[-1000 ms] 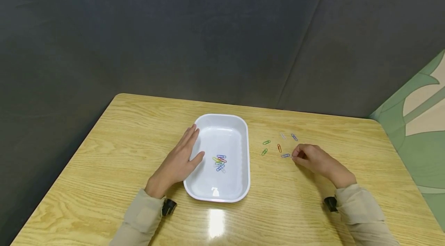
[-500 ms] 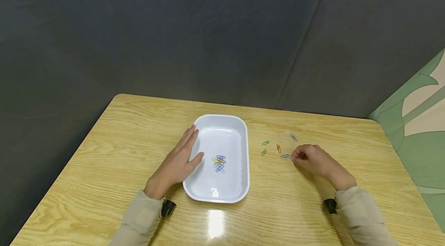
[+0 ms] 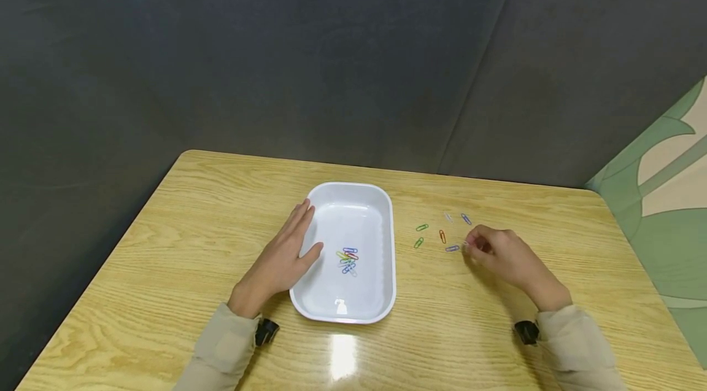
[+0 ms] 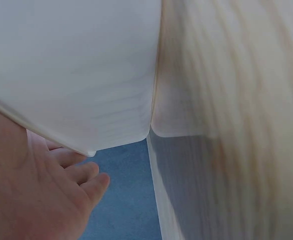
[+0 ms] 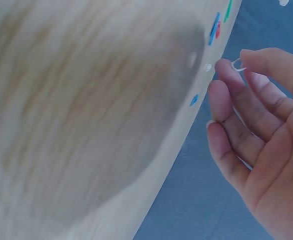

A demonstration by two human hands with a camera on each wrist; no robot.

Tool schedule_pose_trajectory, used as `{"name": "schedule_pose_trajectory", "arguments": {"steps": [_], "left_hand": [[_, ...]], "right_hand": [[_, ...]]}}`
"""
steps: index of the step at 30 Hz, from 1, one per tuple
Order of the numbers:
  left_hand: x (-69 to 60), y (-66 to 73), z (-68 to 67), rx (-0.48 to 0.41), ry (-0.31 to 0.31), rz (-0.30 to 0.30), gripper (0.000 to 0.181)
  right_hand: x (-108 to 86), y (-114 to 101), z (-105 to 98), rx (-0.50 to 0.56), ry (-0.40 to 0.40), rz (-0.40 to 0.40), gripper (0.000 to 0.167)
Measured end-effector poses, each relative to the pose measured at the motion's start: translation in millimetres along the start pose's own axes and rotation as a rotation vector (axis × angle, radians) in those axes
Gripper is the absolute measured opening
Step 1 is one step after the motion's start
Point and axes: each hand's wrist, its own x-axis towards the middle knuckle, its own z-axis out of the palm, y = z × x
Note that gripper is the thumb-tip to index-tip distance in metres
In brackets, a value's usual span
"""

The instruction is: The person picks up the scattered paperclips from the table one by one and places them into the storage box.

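Note:
My left hand (image 3: 278, 259) rests against the left rim of a white tray (image 3: 393, 256), its fingers straight. In the left wrist view, the fingers (image 4: 89, 182) lie along the tray's edge. A small heap of coloured paper clips (image 3: 348, 261) sits inside the tray. To the right of it, my right hand (image 3: 505, 256) pinches a white paper clip (image 5: 237, 65) between thumb and fingertip, just above the table. Close by lie a blue paper clip (image 3: 452, 248), a red one (image 3: 442, 236) and another blue one (image 3: 466, 219).
Two green paper clips (image 3: 420, 235) lie between the tray and the red one. A white clip (image 3: 448, 217) lies farther back. The wooden table (image 3: 149, 256) ends at a dark curtain (image 3: 331, 59) behind, and a green patterned panel (image 3: 663, 194) stands at the right.
My right hand has lifted slightly off the table with the white paper clip between its fingertips. My left hand stays on the tray's rim.

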Motion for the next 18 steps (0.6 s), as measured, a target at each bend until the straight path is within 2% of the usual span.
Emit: {"name": "schedule_pose_trajectory", "arguments": {"steps": [13, 18], "left_hand": [[0.4, -0.5, 0.5, -0.003, 0.009, 0.005, 0.075], [0.5, 0.1, 0.1, 0.001, 0.007, 0.007, 0.075]], "right_hand": [[0.4, -21, 0, 0.017, 0.111, -0.042, 0.009], [1.1, -29, 1, 0.029, 0.120, -0.056, 0.009]]}}
